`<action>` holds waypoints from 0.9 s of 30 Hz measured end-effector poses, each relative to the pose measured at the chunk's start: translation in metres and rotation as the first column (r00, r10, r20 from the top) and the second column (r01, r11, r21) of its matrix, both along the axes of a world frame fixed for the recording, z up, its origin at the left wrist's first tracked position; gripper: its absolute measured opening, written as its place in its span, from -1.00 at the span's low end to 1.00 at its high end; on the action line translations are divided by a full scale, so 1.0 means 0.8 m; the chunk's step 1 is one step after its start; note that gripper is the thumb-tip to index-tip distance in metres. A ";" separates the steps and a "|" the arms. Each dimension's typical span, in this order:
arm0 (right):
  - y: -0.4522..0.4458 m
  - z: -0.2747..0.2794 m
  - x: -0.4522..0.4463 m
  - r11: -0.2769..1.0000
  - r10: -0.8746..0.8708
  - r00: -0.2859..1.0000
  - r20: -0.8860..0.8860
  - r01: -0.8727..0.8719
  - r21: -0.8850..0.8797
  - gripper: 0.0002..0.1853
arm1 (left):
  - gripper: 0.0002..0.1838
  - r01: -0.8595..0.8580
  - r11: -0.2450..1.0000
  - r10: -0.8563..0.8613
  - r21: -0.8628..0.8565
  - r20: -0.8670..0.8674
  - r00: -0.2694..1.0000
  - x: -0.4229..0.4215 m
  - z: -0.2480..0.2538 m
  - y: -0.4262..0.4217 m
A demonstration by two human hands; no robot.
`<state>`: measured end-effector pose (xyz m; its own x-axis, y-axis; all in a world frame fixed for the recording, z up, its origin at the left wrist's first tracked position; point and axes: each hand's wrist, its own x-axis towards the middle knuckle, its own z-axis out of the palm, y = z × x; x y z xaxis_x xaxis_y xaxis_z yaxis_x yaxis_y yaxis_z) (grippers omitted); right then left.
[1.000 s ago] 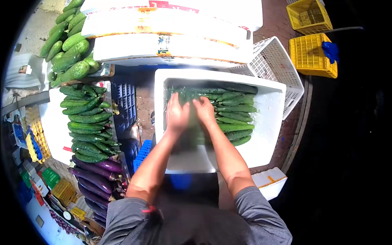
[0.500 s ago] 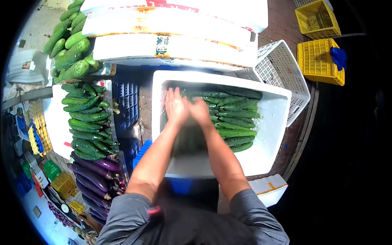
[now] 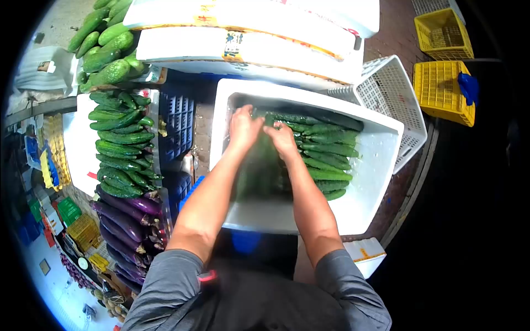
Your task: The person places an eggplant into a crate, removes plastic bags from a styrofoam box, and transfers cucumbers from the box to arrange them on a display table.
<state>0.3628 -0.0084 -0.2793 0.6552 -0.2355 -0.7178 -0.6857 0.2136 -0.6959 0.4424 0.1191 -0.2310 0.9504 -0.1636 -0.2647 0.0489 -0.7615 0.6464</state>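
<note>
Both my hands are inside a white foam box that holds several long green cucumbers, lying side by side in its right part. At the box's left side, my left hand is over a smeared green area, its thumb apart from its bent fingers and nothing visible in them. My right hand is just right of it, beside the left ends of the cucumbers. Its fingers are curled in, with a small dark bit at the fingertips that I cannot make out. Blur hides what lies below both hands.
Stacked white foam boxes stand beyond. To the left are piled cucumbers, purple eggplants and larger pale green gourds. A white perforated crate leans at the right, near yellow crates. A blue crate is left of the box.
My hands, close together before, are now slightly apart. My right fingers have curled in. The whole view has shifted a little, with the box appearing higher and further right.
</note>
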 end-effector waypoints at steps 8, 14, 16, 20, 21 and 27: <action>-0.009 -0.018 -0.011 0.979 -0.083 0.996 -0.039 0.089 0.182 -0.45 | -0.29 0.098 0.991 -0.065 0.086 -0.328 0.942 0.010 0.000 0.008; -0.022 -0.003 -0.029 0.931 -0.155 0.988 0.003 0.145 0.335 -0.70 | -0.20 -0.089 0.974 -0.010 -0.208 -0.436 0.900 -0.019 -0.045 0.023; -0.025 0.003 -0.047 0.913 -0.211 0.976 0.059 0.175 0.369 -0.72 | -0.16 -0.192 0.928 0.005 -0.319 -0.504 0.864 -0.028 -0.044 0.024; -0.044 0.036 -0.068 0.883 -0.290 0.957 0.024 0.259 0.391 -0.42 | 0.00 0.047 0.979 -0.135 -0.197 -0.465 0.875 -0.041 0.001 0.020; -0.042 0.025 -0.076 0.914 -0.321 0.947 0.036 0.299 0.274 -0.48 | 0.02 -0.016 0.950 -0.140 -0.313 -0.471 0.871 -0.058 -0.029 0.022; -0.043 0.080 -0.101 0.859 -0.443 0.892 0.083 0.396 0.325 -0.69 | -0.23 0.030 0.957 -0.171 -0.290 -0.476 0.863 -0.062 0.054 0.001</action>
